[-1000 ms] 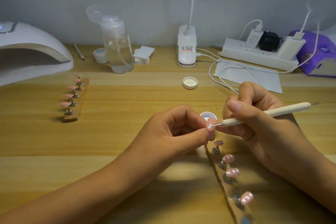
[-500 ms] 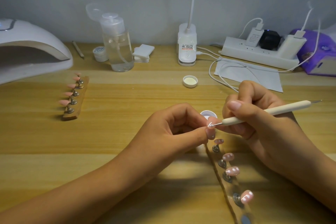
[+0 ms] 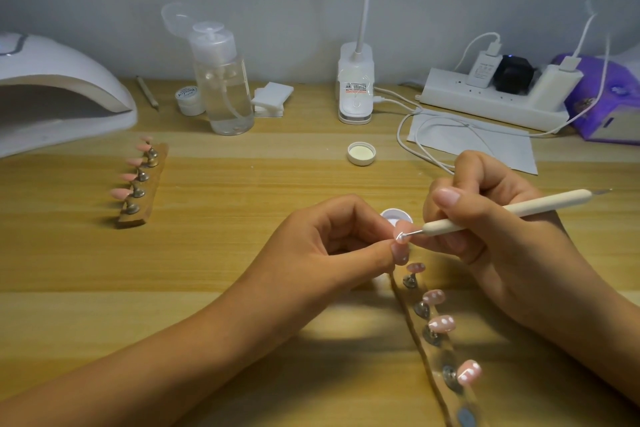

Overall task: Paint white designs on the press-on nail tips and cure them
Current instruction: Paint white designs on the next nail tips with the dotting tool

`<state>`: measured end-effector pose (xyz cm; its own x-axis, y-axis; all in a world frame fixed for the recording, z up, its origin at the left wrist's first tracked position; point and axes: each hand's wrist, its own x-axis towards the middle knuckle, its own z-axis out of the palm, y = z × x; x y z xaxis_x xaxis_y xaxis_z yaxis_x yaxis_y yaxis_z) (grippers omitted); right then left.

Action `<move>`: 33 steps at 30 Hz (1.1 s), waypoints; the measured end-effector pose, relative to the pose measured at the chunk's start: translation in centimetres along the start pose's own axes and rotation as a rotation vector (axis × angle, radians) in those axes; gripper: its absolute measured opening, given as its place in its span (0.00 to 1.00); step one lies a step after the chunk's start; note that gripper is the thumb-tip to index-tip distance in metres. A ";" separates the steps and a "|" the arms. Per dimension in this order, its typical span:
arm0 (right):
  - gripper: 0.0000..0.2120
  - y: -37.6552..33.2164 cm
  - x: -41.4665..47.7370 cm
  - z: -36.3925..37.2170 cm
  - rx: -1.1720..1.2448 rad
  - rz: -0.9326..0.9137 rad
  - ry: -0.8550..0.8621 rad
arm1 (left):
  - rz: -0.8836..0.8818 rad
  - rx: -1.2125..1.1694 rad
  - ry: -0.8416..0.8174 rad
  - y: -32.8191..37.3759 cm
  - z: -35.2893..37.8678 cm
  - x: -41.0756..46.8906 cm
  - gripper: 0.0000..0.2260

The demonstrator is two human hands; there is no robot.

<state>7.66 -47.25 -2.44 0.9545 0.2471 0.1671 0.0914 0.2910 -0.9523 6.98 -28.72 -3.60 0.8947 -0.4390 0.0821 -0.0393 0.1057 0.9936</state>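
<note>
From my station I see the small pink press-on nail tip (image 3: 401,250) pinched between thumb and forefinger of the left hand (image 3: 332,246). The right hand (image 3: 491,229) grips a slim white-handled, metal-tipped dotting tool (image 3: 504,211) like a pen, its point touching that tip. Just behind the grip sits a small round open white jar (image 3: 396,217). Just below it begins a wooden strip holder (image 3: 412,314) of white-dotted pink tips. Well left lies a second wooden holder (image 3: 133,219) with plain pink tips.
</note>
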 end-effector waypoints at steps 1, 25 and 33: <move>0.10 0.0 0.0 0.0 0.008 0.004 0.000 | 0.001 0.002 -0.001 0.0 0.0 0.0 0.04; 0.10 1.0 0.3 -1.0 -0.708 -0.246 0.051 | 0.030 -0.078 0.126 -0.2 -0.5 0.4 0.05; 0.09 1.3 0.6 -1.2 -0.783 -0.227 0.035 | 0.009 -0.064 0.132 -0.2 -0.6 0.3 0.05</move>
<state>8.70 -47.78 -3.87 0.8961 0.2269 0.3814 0.4429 -0.4029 -0.8009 7.56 -28.34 -3.84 0.9455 -0.3165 0.0760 -0.0230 0.1678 0.9855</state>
